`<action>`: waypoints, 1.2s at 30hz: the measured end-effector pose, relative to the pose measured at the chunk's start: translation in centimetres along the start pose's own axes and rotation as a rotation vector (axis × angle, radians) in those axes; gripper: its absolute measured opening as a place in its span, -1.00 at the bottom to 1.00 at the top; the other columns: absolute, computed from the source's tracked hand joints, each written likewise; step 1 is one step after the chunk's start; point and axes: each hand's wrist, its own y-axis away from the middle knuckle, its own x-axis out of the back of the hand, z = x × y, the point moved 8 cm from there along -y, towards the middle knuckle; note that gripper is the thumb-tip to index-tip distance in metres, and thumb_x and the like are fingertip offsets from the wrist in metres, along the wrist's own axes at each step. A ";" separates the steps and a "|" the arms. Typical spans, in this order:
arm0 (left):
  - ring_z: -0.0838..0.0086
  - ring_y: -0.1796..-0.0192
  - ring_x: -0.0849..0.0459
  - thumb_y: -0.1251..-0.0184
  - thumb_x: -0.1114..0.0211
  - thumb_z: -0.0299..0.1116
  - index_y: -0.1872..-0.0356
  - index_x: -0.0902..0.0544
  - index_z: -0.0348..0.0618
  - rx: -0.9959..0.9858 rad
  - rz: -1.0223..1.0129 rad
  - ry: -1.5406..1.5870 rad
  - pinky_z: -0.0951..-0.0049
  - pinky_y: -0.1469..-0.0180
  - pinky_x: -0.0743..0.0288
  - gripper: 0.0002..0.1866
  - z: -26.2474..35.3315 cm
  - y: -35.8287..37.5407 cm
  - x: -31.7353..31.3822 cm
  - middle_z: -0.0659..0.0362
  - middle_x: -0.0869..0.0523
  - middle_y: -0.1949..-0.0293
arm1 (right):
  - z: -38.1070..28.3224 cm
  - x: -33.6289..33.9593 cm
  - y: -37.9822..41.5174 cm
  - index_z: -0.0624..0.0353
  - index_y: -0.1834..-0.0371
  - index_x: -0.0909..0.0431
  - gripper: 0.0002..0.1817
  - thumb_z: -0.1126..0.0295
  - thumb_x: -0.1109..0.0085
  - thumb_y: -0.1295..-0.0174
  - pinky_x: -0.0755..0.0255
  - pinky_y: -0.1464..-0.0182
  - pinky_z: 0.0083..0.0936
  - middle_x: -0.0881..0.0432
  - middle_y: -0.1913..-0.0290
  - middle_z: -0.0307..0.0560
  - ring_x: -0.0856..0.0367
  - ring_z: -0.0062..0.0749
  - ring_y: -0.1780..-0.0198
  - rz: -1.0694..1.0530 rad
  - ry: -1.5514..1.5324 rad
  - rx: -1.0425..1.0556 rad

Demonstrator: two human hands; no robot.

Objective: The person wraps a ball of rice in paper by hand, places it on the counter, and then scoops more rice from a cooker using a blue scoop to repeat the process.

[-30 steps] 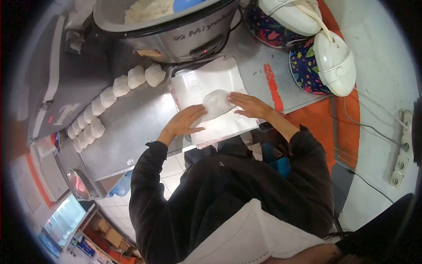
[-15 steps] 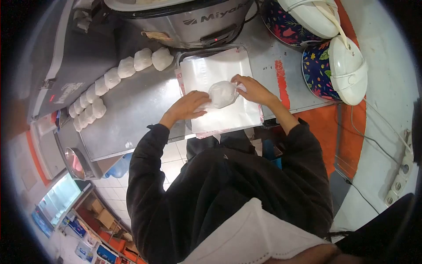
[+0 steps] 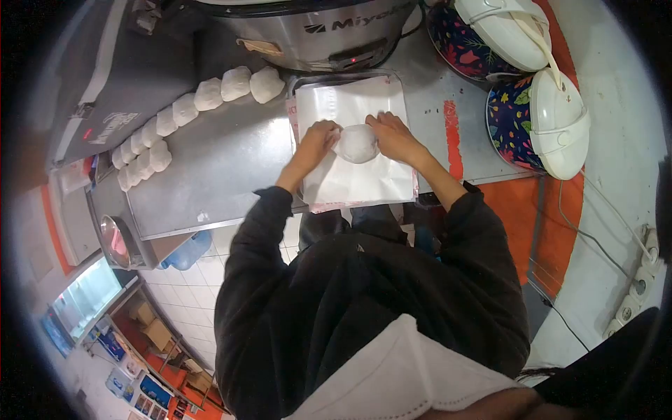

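A rounded bundle wrapped in thin white paper (image 3: 358, 145) lies over a stack of white paper sheets (image 3: 353, 183). My left hand (image 3: 319, 142) pinches the wrapper at the bundle's left side. At the other side, my right hand (image 3: 396, 138) has its fingers closed on the wrapper near the upper right edge. What is inside the paper is hidden. Beneath the sheets is a metal tray (image 3: 381, 74), of which only the upper rim shows.
Two rows of similar white wrapped bundles (image 3: 209, 94) line the left of the metal counter (image 3: 210, 161). A silver Miyako cooker (image 3: 308, 42) stands behind the tray. Flower-patterned pots with white lids (image 3: 518, 115) are at right. A dark insulated bag (image 3: 140, 77) stands at far left.
My left hand has moved up and gone from spread fingers to a pinch on the wrapper. The right hand has closed in beside the bundle. The view has shifted slightly.
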 end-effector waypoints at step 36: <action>0.28 0.00 -0.58 0.21 -0.58 -0.20 -0.01 -0.49 -0.20 -0.157 0.572 0.109 0.32 -0.06 -0.44 -0.31 7.7 8.4 14.9 0.11 -0.60 0.04 | -16.3 -2.8 -1.0 0.13 -0.08 -0.39 -0.67 0.16 0.21 -0.46 -0.34 -0.18 -0.41 -0.46 -0.10 -0.18 -0.45 -0.40 -0.13 -0.052 -1.895 0.045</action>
